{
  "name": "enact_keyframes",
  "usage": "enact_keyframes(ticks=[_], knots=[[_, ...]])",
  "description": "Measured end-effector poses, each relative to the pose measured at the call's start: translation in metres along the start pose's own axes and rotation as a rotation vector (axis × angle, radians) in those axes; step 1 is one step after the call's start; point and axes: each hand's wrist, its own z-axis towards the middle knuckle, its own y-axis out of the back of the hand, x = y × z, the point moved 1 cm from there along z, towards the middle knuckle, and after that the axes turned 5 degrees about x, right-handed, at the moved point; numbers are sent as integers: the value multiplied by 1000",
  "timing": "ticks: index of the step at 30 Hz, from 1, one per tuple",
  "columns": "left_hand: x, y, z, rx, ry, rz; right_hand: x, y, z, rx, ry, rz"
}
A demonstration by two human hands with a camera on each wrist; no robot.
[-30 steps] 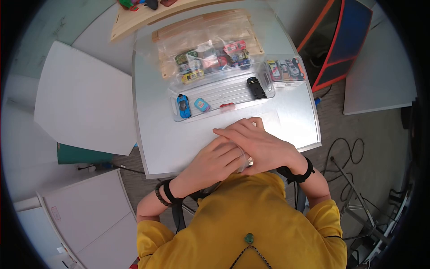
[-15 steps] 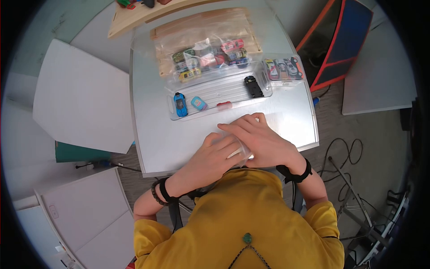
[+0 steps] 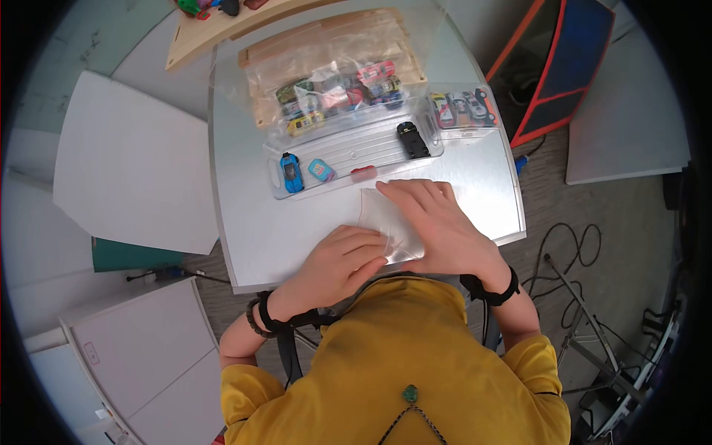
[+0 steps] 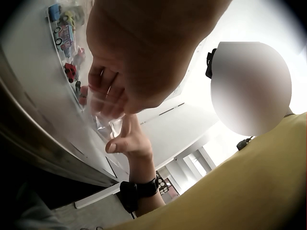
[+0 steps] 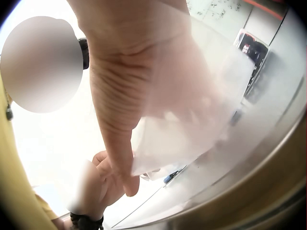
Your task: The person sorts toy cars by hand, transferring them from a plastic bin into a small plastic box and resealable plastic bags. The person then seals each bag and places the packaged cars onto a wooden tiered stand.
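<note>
Between the two hands, close over the table's front edge, is a clear plastic bag point(image 3: 382, 213). My left hand point(image 3: 343, 259) pinches its lower part, with the fingertips overlapping the film. The right hand point(image 3: 443, 231) is spread beside the bag, thumb well apart from the fingers and the palm toward the film. In the right wrist view, the translucent bag point(image 5: 177, 139) covers much of the right palm and fingers. Behind the hands, a clear tray point(image 3: 337, 158) holds a blue toy car point(image 3: 291, 173), a small blue-and-pink item point(image 3: 321, 170), a red piece point(image 3: 363, 173) and a black toy car point(image 3: 412, 140).
A clear bag of several toy cars point(image 3: 334, 93) lies behind the tray, over a wooden board point(image 3: 248, 70). To its right stands a clear box point(image 3: 466, 132) with more toy cars. The metal table point(image 3: 252, 245) ends just before the person's yellow shirt point(image 3: 400, 348).
The hands, earlier overlapping, have drawn apart. The left hand shifted left and the right hand spread its thumb and fingers, so more of the plastic bag shows between them.
</note>
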Motion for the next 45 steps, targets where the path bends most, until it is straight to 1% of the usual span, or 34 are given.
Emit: enact_keyframes(ticks=[2,4,8,10,11,13,16,18,20,21,23,26,28,29,30,31,32,33,34,35,36,37,38,39,40,43,45], knots=[[-1,4,-3,-6,14,-33,-1,2,-8,81,-100,-73],[-3,8,-4,-51,91,-135,-2,5,-14,90,-96,-68],[-6,14,-8,-63,115,-222,-8,8,-19,84,-102,-27],[-6,17,-13,1,169,-252,-11,10,-20,98,-104,-10],[-4,17,-14,1,170,-251,-13,12,-20,112,-107,5],[-2,17,-15,11,105,-319,-17,12,-21,120,-113,13],[1,15,-17,-28,139,-392,-22,11,-25,134,-122,20],[4,17,-17,-43,130,-396,-25,8,-27,141,-125,18],[6,17,-18,-58,123,-398,-24,3,-31,88,-98,-68],[8,15,-20,-40,141,-402,-22,1,-32,89,-98,-67],[9,14,-23,-22,159,-406,-18,-3,-34,106,-139,-166],[10,14,-26,-28,150,-399,-19,-12,-36,88,-161,-198],[10,15,-27,-46,94,-362,-22,-14,-38,96,-162,-220],[9,15,-27,-44,92,-361,-23,-15,-38,105,-163,-245],[8,15,-27,-20,68,-290,-21,-11,-38,103,-162,-245],[6,14,-27,5,45,-221,-16,-5,-36,151,-181,-247],[4,12,-24,5,44,-220,-11,1,-35,198,-199,-250],[1,8,-20,43,11,-170,-3,7,-33,198,-197,-250],[-3,3,-16,80,-21,-120,6,12,-29,179,-136,-219],[-6,-3,-12,78,-20,-117,13,14,-25,160,-75,-187],[-9,-11,-8,95,-62,-37,18,13,-20,159,-73,-188],[-11,-19,-4,113,-105,44,23,12,-16,185,-23,-142],[-12,-26,0,114,-108,47,26,11,-13,209,27,-97],[-13,-34,4,111,-157,96,25,7,-11,163,43,-54],[-14,-38,7,106,-205,143,26,7,-11,161,43,-54],[-22,-35,15,119,-206,131,24,8,-11,161,34,-86],[-27,-33,20,131,-209,104,22,8,-13,112,47,-57]])
